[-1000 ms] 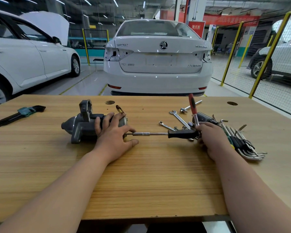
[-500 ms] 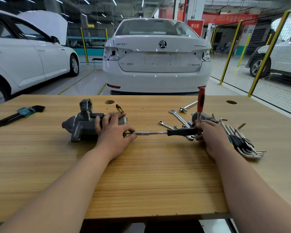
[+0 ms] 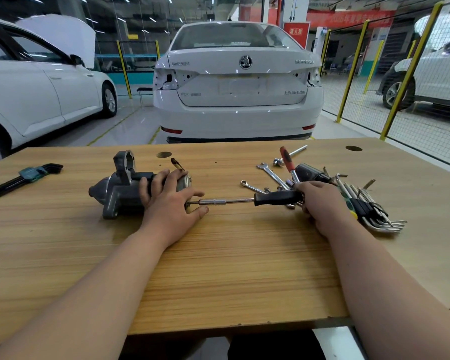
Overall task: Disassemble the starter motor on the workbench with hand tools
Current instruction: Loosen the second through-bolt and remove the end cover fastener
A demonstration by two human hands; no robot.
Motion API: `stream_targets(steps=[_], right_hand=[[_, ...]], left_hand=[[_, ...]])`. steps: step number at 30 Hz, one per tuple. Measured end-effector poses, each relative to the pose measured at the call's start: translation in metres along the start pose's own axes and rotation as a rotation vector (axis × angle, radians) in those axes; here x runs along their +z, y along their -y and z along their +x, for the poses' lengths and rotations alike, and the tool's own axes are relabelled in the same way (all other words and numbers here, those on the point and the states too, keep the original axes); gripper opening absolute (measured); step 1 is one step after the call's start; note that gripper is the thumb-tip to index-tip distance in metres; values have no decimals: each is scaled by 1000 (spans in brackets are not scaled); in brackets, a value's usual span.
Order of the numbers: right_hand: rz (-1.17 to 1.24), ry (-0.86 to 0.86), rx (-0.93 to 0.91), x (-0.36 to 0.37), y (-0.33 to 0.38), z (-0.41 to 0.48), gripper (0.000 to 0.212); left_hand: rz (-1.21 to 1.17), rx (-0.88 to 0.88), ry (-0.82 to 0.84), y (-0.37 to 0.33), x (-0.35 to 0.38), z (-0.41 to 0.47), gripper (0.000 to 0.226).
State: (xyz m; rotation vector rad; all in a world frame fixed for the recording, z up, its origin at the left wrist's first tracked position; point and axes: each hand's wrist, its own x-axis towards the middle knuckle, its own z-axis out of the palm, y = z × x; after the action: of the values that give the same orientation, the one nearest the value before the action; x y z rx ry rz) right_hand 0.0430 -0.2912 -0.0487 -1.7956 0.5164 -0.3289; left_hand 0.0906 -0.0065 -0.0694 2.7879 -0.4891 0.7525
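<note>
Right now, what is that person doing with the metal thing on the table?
A person is working on a starter motor lying on the wooden workbench. Their left grip holds the motor steady. Their right grip holds a black-handled driver, with its metal shaft level and its tip at the motor's end. A red-handled tool sticks up beside the right grip. Loose wrenches and hex keys lie around it.

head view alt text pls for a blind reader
Left hand holds a starter motor on a bench; right hand grips a driver set against its end. Wrenches and hex keys lie at right, white cars behind.
</note>
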Motion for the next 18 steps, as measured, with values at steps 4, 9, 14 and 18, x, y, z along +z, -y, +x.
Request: stream_targets(steps=[4,9,14,18], right_hand=[[132,17,8,0,2,2,21],[261,42,62,1,-2,9,36],[285,54,64,1,0,6,35],[192,31,10,0,0,4,25]], left_hand=[[10,1,16,-1,0,0,38],[-5,7,13,0,0,0,30],[-31,0,-1,-1,2,0,25],[-52,0,-18,0,3,1,21]])
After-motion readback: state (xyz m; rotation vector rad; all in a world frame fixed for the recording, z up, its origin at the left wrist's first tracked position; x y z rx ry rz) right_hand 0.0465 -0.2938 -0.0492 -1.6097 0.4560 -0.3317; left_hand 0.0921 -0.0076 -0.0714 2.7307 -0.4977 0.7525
